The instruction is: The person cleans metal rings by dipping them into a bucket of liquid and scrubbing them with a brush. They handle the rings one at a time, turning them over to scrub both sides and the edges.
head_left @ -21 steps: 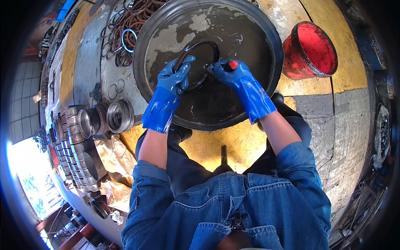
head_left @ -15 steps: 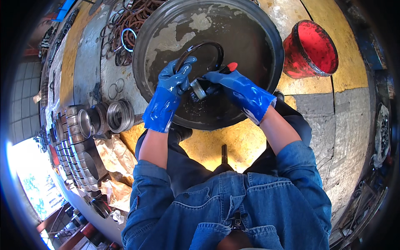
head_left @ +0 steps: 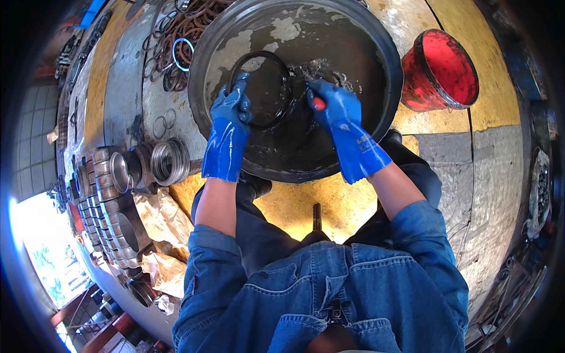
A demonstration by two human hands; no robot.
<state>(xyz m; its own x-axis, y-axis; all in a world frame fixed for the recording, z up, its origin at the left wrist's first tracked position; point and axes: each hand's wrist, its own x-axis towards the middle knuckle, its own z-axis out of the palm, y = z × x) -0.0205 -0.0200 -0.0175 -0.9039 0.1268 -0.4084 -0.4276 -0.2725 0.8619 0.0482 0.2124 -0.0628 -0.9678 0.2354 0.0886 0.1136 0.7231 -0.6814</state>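
Head camera: the left hand, in a blue glove, pinches a dark ring between thumb and fingers at the ring's 9 o'clock side. The right hand, gloved alike, has its fingers curled around a red-ended handle; what lies at the handle's far end cannot be made out. This hand sits at 3 o'clock from the ring, just beside it. Both hands and the ring are over a round black basin of dark liquid, which is frothy at 11 o'clock from the right hand. Whether the ring's lower edge dips into the liquid, I cannot tell.

Outside the basin, a red bucket stands at 3 o'clock, near the rim. Toward 10 o'clock lies a heap of rusty rings, with a shiny bluish ring among them. At 8 o'clock are a stack of silvery rings, crumpled brown paper and, farther out, rows of metal cylinders.
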